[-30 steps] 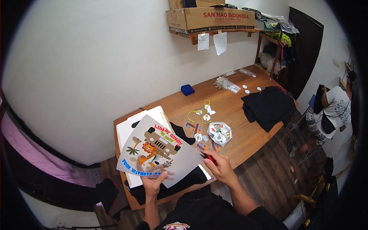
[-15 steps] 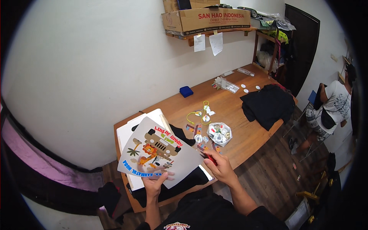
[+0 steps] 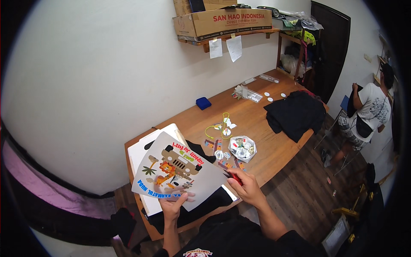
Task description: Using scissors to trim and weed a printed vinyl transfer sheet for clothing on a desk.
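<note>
My left hand [image 3: 172, 205] grips the lower edge of a translucent transfer film sheet [image 3: 209, 180], thumb on top. The sheet carries a colourful print of a brown jeep, a lion and a palm tree, with red, green and blue lettering. My right hand [image 3: 247, 186] is closed around a pair of red-handled scissors [image 3: 234, 176], whose dark blades are beside the sheet's right edge; whether they touch it I cannot tell. Under the sheet lie a white flat board [image 3: 139, 147] and black cloth [image 3: 219, 199], partly hidden.
On the wooden table [image 3: 171, 118] are a faceted bowl [image 3: 242, 148] of small items, cut-out stickers, a yellow-green cord [image 3: 225, 115], a blue box [image 3: 204, 103] and a black garment [image 3: 295, 115]. A cardboard box [image 3: 222, 25] sits on the wall shelf. Another person [image 3: 372, 105] is at the right.
The view has shifted slightly, so the table and shelf appear a little further left. My hands, the sheet and the scissors stay nearly in place. The other person has straightened somewhat.
</note>
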`<control>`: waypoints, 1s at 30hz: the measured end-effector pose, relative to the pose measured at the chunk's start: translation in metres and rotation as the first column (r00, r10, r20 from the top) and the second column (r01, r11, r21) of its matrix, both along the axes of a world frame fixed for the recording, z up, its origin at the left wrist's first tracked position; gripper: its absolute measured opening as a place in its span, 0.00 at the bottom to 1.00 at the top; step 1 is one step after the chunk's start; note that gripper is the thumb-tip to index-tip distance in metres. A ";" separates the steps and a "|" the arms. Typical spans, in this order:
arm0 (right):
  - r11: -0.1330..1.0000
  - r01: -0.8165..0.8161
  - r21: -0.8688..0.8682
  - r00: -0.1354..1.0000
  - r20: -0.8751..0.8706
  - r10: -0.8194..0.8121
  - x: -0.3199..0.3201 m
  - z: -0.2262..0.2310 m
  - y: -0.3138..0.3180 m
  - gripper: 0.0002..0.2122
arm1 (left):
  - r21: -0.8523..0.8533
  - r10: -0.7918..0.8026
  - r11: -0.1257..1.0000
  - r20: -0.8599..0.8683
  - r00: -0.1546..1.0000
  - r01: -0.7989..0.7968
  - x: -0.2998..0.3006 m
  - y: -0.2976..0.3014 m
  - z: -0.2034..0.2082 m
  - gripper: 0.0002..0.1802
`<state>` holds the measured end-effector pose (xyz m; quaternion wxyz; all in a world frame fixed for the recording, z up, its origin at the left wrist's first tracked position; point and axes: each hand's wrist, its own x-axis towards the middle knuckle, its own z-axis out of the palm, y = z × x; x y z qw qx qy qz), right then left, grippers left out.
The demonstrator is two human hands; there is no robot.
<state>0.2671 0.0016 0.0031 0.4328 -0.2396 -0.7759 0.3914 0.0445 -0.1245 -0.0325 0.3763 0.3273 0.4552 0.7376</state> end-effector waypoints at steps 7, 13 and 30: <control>0.999 0.028 0.016 0.999 -0.020 -0.027 0.004 0.000 -0.011 0.13 | -0.011 -0.018 1.000 -0.014 1.000 0.018 0.001 -0.008 -0.002 0.46; 0.999 0.052 0.011 0.997 -0.057 -0.051 0.001 -0.005 -0.014 0.12 | 0.032 -0.032 0.999 -0.028 0.999 0.033 0.003 -0.008 0.006 0.48; 0.999 0.030 0.020 0.999 -0.038 -0.030 0.012 -0.004 -0.010 0.12 | 0.087 -0.056 0.994 -0.068 0.996 0.061 0.011 -0.003 0.003 0.36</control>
